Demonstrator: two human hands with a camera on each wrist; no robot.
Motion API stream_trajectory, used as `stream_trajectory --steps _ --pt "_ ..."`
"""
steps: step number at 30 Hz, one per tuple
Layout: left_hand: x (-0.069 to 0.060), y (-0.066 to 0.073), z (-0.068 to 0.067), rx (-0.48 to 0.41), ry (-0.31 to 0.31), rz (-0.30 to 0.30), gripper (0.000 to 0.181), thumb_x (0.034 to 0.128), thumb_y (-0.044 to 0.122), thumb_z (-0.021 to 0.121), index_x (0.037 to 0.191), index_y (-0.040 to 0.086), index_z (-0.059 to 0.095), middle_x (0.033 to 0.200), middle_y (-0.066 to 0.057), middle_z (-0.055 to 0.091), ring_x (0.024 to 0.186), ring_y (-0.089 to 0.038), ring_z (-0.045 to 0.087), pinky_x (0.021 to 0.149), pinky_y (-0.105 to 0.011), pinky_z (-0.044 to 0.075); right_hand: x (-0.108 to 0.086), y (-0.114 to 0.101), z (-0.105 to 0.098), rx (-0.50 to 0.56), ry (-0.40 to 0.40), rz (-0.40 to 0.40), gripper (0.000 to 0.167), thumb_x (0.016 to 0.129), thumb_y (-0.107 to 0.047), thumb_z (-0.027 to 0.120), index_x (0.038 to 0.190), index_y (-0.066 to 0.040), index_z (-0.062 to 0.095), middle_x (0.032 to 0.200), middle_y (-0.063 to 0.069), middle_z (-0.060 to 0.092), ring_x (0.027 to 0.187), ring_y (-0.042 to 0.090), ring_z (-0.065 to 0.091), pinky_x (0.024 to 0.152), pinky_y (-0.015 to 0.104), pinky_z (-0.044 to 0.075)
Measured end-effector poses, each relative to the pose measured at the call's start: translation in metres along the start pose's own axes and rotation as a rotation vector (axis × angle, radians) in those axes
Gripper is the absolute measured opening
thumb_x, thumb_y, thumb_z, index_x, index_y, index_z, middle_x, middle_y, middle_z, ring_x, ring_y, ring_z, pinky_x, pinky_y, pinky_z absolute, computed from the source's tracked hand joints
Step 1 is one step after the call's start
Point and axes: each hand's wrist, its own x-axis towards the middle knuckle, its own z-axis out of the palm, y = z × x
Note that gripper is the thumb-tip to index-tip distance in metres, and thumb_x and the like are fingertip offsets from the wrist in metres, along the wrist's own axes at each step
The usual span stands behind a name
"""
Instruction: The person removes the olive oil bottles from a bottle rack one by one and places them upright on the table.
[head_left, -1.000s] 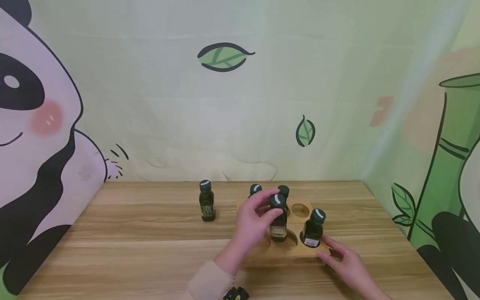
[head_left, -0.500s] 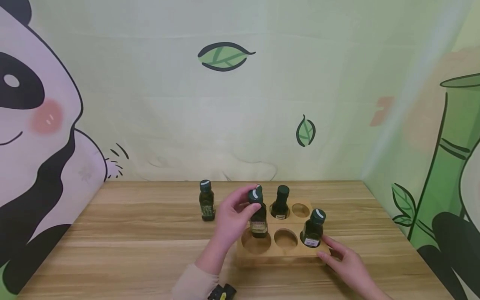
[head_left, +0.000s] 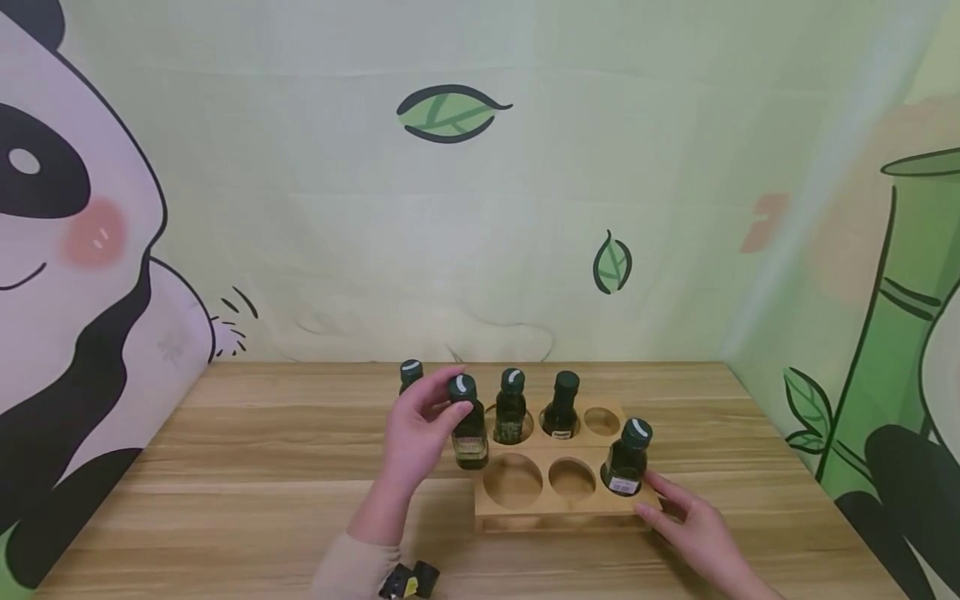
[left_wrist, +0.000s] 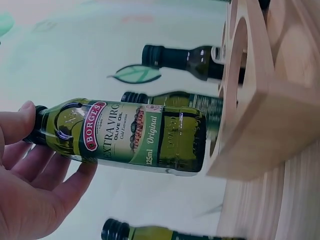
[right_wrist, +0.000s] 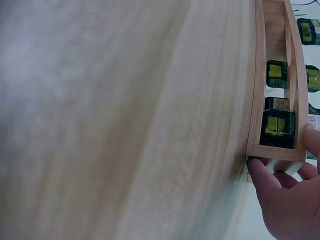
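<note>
Just left of the wooden bottle rack (head_left: 540, 507), my left hand (head_left: 408, 446) holds a small olive oil bottle (head_left: 471, 442) upright by its cap and neck. Its red and green label (left_wrist: 120, 132) faces the left wrist camera, and its base is off the table. At the rack's front right corner, my right hand (head_left: 693, 529) grips the wood between thumb and fingers. One dark-capped bottle (head_left: 626, 467) stands in the front right hole. Two others, a labelled bottle (head_left: 511, 412) and a slim-necked bottle (head_left: 561, 410), stand in the back row.
Another bottle (head_left: 410, 372) stands on the wooden table (head_left: 247, 467) behind my left hand, mostly hidden by it. A printed cloth backdrop (head_left: 337, 233) with a panda and leaves rises at the table's far edge.
My left hand has carried the olive oil bottle leftward from over the rack to beside it, uncovering the back-row bottles. The right hand and rack have stayed still.
</note>
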Motion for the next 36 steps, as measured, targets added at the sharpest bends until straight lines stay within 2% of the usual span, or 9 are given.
stream_trajectory --steps 16,27,36 --pt "0.001 -0.016 -0.038 0.082 0.047 -0.085 0.041 0.0852 -0.008 0.072 0.124 0.003 0.066 0.115 -0.019 0.067 0.103 -0.030 0.065 0.092 -0.046 0.053 0.000 0.001 0.000 0.009 0.005 0.003 0.058 0.092 -0.025 0.072 0.138 0.006 0.053 0.142 0.025 0.048 0.120 0.044 0.055 0.096 0.049 0.049" --pt "0.002 -0.028 -0.067 0.129 0.108 -0.153 0.038 0.0881 -0.006 0.070 0.126 -0.001 0.064 0.121 -0.022 0.065 0.110 -0.031 0.063 0.096 -0.041 0.051 -0.001 0.001 -0.002 0.007 -0.002 -0.001 0.060 0.092 -0.029 0.072 0.139 0.004 0.052 0.143 0.025 0.048 0.121 0.043 0.055 0.096 0.047 0.050" --pt "0.006 -0.037 -0.084 0.171 0.129 -0.212 0.041 0.0898 -0.007 0.067 0.129 0.001 0.062 0.126 -0.022 0.062 0.116 -0.031 0.060 0.098 -0.037 0.049 -0.001 0.001 -0.001 -0.006 0.010 -0.007 0.060 0.092 -0.029 0.073 0.139 0.003 0.053 0.141 0.027 0.049 0.118 0.044 0.057 0.095 0.049 0.050"
